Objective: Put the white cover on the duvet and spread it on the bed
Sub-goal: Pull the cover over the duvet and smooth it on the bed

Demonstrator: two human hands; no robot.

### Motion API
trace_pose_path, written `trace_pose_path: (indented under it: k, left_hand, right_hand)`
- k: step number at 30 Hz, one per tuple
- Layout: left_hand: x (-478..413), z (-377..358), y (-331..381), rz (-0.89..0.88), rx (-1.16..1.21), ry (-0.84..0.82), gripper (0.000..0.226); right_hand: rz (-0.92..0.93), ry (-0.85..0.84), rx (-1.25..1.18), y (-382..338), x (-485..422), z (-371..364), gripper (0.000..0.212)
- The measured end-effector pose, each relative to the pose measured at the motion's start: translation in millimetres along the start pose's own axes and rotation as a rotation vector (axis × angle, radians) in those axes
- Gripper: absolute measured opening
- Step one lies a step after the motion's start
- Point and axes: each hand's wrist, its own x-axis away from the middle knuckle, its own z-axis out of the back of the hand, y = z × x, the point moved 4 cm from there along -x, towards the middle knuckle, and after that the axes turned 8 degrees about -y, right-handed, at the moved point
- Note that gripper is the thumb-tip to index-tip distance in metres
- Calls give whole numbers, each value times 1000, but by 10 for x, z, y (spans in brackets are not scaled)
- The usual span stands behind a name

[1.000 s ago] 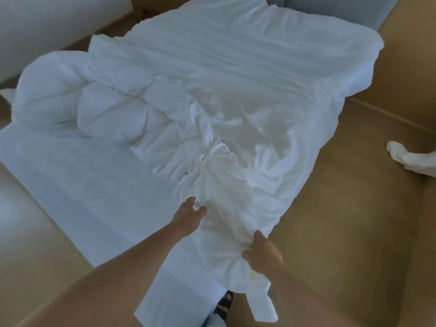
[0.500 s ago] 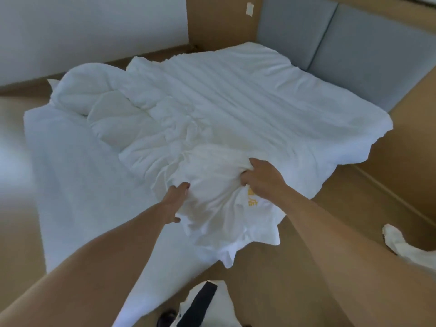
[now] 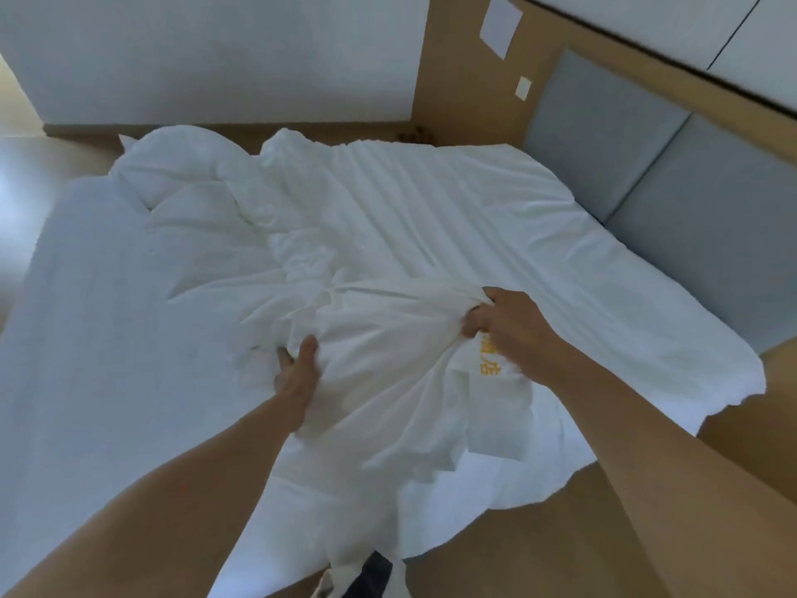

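On the bed (image 3: 86,338), the right hand (image 3: 509,325) fists a fold of the soft, light cover (image 3: 388,390) while the left hand (image 3: 297,373), fingers apparently buried, grips its bunched near edge, the sensible hold.

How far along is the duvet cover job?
Done: the cover lies over the right side of the bed, and the duvet looks partly inside it. In hand: the left hand and right hand each grip bunched cover near the foot. Left: the duvet's far-left end is a puffy heap, seemingly uncovered, and nothing is spread flat.
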Motion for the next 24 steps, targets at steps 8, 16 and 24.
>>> trace_pose_path:
  k: [8, 16, 24]
  left_hand:
    - [-360, -603, 547, -132, -136, 273, 78]
    - [-532, -1262, 935, -261, -188, 349, 81]
    - [-546, -2965, 1250, -348, -404, 123, 77]
  right_hand:
    - [-51, -87, -19, 135, -858, 915, 23]
    - [-78, -171, -56, 503, -1526, 1760, 14]
    - [-136, -224, -219, 1628, -2130, 3163, 18]
